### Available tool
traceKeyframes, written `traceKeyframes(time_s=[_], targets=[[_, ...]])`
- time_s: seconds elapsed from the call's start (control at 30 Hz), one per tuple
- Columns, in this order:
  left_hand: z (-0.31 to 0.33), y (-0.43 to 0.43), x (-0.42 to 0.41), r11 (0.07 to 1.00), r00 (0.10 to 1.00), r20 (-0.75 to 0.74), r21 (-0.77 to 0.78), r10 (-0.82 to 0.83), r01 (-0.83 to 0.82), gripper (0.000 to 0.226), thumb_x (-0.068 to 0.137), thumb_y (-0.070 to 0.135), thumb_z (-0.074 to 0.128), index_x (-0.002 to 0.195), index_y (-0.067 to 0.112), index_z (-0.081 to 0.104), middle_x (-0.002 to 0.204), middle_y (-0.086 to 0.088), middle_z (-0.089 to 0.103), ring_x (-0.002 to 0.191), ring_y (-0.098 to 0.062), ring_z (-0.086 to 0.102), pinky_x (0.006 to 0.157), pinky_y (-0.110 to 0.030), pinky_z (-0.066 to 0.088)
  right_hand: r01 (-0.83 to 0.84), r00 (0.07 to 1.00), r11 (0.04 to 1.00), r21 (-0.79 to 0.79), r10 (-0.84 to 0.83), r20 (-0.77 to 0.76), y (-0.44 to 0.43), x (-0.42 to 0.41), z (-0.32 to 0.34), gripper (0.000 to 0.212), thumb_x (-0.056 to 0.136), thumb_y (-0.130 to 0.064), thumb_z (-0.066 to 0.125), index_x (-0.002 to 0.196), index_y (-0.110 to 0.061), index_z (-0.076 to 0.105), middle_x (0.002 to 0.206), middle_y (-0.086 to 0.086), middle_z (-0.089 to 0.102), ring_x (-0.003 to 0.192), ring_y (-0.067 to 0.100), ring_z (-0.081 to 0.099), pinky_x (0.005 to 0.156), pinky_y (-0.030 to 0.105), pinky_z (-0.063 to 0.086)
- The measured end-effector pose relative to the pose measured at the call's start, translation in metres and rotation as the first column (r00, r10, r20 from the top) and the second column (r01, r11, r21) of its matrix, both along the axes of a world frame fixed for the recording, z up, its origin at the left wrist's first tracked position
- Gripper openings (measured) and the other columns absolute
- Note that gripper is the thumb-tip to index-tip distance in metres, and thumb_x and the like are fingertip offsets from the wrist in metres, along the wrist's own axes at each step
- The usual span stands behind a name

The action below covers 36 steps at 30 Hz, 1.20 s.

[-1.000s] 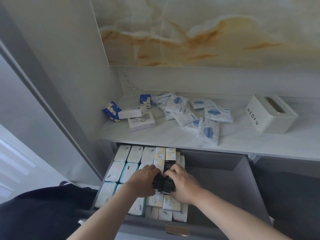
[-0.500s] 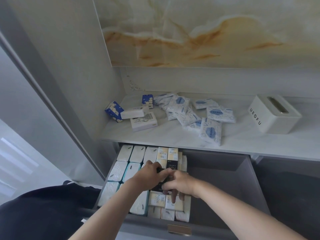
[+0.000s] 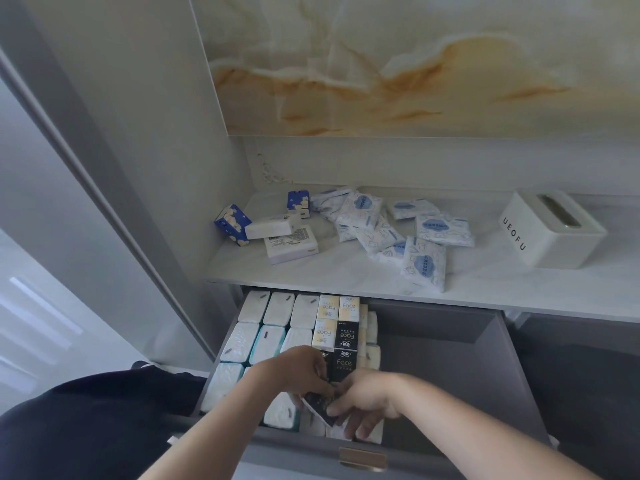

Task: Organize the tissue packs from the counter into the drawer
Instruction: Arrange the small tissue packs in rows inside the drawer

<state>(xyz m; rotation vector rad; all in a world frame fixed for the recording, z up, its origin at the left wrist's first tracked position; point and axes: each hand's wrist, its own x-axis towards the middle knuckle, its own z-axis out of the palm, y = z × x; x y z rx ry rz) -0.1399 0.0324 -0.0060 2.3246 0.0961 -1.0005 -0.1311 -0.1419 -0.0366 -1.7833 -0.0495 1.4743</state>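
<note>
Down in the drawer (image 3: 450,358), left hand (image 3: 301,370) and right hand (image 3: 367,396) both grip one black tissue pack (image 3: 320,405); more packs (image 3: 424,261) lie on the tabletop (image 3: 346,271).

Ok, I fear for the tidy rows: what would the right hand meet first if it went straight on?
Probably the left hand: the right hand points left at it, and both pinch the dark pack between them. Depth is unclear.

Both forearms (image 3: 467,422) are bare; a dark navy garment (image 3: 90,427) covers the torso.
</note>
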Motion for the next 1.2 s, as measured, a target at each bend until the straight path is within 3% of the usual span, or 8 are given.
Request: traceKeyframes(time_s=[0.13,0.47,0.6,0.67,0.77,0.87,0.97,1.2], targets=[[0.001,0.006,0.0,0.965,0.983,0.033,0.197,-0.18,0.171,0.022,0.084,0.032,0.074,0.094,0.014,0.065,0.084,-0.005,0.074,0.069,-0.015,0.07,0.064,-0.025,0.058,0.101,0.987,0.985,-0.14,-0.081,0.141,0.007,-0.005,-0.001,0.016,0.087,-0.011,0.076,0.093,-0.001,0.065,0.069,0.011,0.067,0.051,0.016,0.065,0.044,0.027,0.054],[-0.018,0.013,-0.001,0.893,0.909,0.275,0.41,-0.313,0.184,0.024,0.083,0.027,0.069,0.101,0.018,0.056,0.099,0.003,0.056,0.085,-0.016,0.053,0.069,-0.025,0.045,0.18,0.963,0.96,-0.213,-0.129,0.235,0.013,-0.016,-0.013,0.034,0.099,-0.032,0.054,0.099,0.001,0.062,0.071,0.009,0.069,0.045,0.02,0.061,0.043,0.025,0.049],[-0.02,0.013,-0.002,0.875,0.877,0.28,0.409,-0.389,0.258,0.082,0.064,0.055,0.079,0.129,0.024,0.041,0.12,0.001,0.042,0.099,-0.021,0.056,0.084,-0.036,0.053,0.126,0.964,0.972,-0.197,-0.073,0.255,0.014,-0.013,-0.004,0.024,0.095,-0.027,0.053,0.093,-0.006,0.064,0.077,0.007,0.073,0.047,0.019,0.061,0.041,0.022,0.043],[-0.023,0.012,-0.004,0.824,0.843,0.267,0.477,-0.468,0.306,0.093,0.062,0.054,0.083,0.136,0.025,0.034,0.125,0.0,0.037,0.107,-0.022,0.053,0.091,-0.04,0.053,0.118,0.889,0.948,-0.297,0.032,0.456,0.011,-0.003,0.008,0.021,0.085,-0.03,0.051,0.077,-0.015,0.064,0.07,-0.001,0.071,0.048,0.017,0.058,0.046,0.021,0.042],[-0.025,0.013,-0.003,0.819,0.816,0.319,0.496,-0.482,0.289,0.079,0.071,0.047,0.08,0.135,0.024,0.038,0.126,-0.001,0.04,0.106,-0.02,0.053,0.089,-0.037,0.054,0.265,0.646,0.91,-0.319,0.078,0.759,0.002,0.011,0.019,0.027,0.086,-0.031,0.046,0.062,-0.02,0.048,0.061,-0.005,0.052,0.052,0.013,0.048,0.05,0.026,0.043],[-0.025,0.014,-0.002,0.846,0.834,0.336,0.468,-0.438,0.255,0.072,0.074,0.043,0.078,0.132,0.024,0.042,0.125,0.0,0.041,0.104,-0.019,0.054,0.085,-0.035,0.054,0.352,0.687,0.916,-0.192,-0.114,0.717,-0.004,0.021,0.014,0.023,0.089,-0.011,0.045,0.099,-0.019,0.066,0.097,0.001,0.065,0.086,0.016,0.061,0.074,0.032,0.051],[-0.025,0.013,0.0,0.853,0.844,0.332,0.461,-0.421,0.244,0.067,0.076,0.039,0.076,0.131,0.024,0.042,0.125,-0.001,0.043,0.103,-0.02,0.055,0.084,-0.036,0.054,0.349,0.796,0.932,-0.094,-0.242,0.555,-0.005,0.021,0.001,0.057,0.087,0.0,0.043,0.141,-0.017,0.049,0.139,0.003,0.054,0.119,0.019,0.054,0.081,0.02,0.045],[-0.015,0.011,0.013,0.895,0.868,0.367,0.411,-0.335,0.171,0.045,0.086,0.038,0.065,0.128,0.026,0.052,0.129,0.0,0.044,0.1,-0.02,0.058,0.082,-0.032,0.052,0.306,0.721,0.945,-0.114,-0.152,0.677,-0.017,0.044,0.01,0.046,0.087,-0.008,0.047,0.128,-0.021,0.063,0.128,-0.001,0.063,0.102,0.019,0.066,0.085,0.03,0.054]])
